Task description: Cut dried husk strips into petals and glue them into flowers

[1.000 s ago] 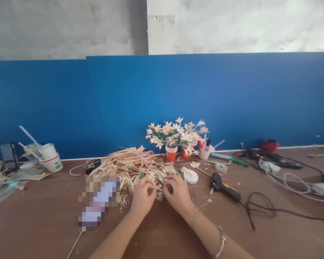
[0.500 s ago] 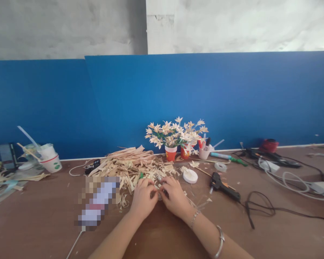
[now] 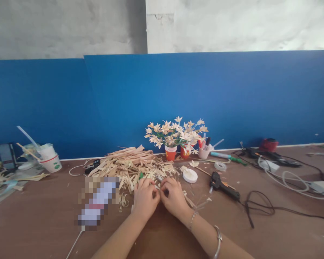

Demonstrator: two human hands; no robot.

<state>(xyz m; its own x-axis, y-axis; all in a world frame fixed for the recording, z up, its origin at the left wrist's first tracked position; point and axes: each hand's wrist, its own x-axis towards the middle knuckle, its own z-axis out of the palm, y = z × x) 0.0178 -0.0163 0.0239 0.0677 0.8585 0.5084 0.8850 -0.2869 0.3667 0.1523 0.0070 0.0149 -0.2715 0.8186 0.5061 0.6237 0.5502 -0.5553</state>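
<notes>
My left hand (image 3: 146,198) and my right hand (image 3: 173,196) meet at the middle of the table, fingers curled in a pinch and fingertips almost touching. Whatever lies between the fingertips is too small and too covered to make out. Just beyond them spreads a heap of pale, dry husk strips (image 3: 132,163). A small green piece (image 3: 141,175) shows by my left fingers. Right of my right hand sits a round white lid (image 3: 190,175) with a pale scrap on it. Behind stand pale husk flowers (image 3: 175,133) in red paper cups (image 3: 170,154).
A black glue gun (image 3: 223,187) lies to the right, its cord trailing across the brown table (image 3: 162,237). Nearby are a tape roll (image 3: 220,166) and a cup of tools (image 3: 203,153). A blurred-out phone-like object (image 3: 98,203) lies left. A blue partition (image 3: 162,90) closes off the back.
Both hands stay together, with only slight shifts. My left hand has turned a little and its fingertips press closer to the right hand's.
</notes>
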